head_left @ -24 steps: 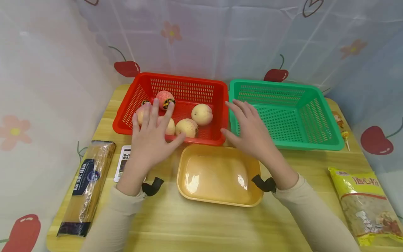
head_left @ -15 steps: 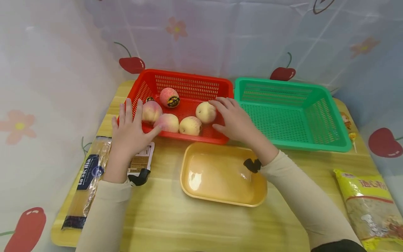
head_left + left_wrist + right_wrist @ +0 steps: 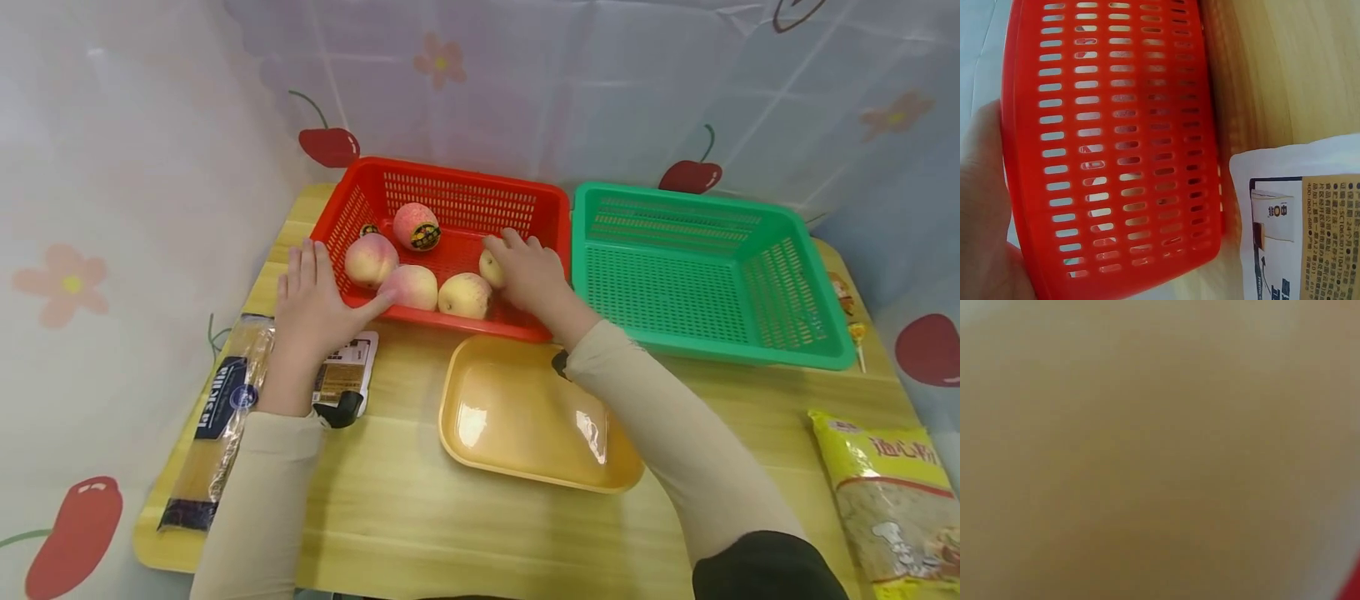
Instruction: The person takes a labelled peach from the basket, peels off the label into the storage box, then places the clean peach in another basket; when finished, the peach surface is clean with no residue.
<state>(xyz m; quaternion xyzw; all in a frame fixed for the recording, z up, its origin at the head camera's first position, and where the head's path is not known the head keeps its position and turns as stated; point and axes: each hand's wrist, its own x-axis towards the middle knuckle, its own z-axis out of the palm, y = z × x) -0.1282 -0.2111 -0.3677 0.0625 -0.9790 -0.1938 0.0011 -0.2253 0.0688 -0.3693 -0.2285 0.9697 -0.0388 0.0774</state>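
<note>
In the head view a red basket (image 3: 480,173) holds several peaches. My left hand (image 3: 311,312) lies at its front left corner, fingers straight and thumb spread along the front; the left wrist view has this hand (image 3: 985,206) at the rim. Inside the basket my right hand (image 3: 536,279) grips a pale peach (image 3: 491,268) at the right, its fingers curled over the fruit and partly hiding it. Beside that fruit lies another pale peach (image 3: 465,296). Pinker peaches (image 3: 408,287) sit further left, and a red one (image 3: 416,227) with a black label stands behind. The right wrist view is blurred.
A green basket (image 3: 712,354) stands right of the red one. In front is a yellow tray (image 3: 525,417). A spaghetti pack (image 3: 221,425) and a white-edged packet (image 3: 348,367) lie left; a yellow pasta bag (image 3: 888,492) and a lollipop (image 3: 857,335) lie right.
My right hand has moved left from between the baskets into the red basket and taken hold of the pale peach. My left hand has shifted left from over the peaches to the basket's corner.
</note>
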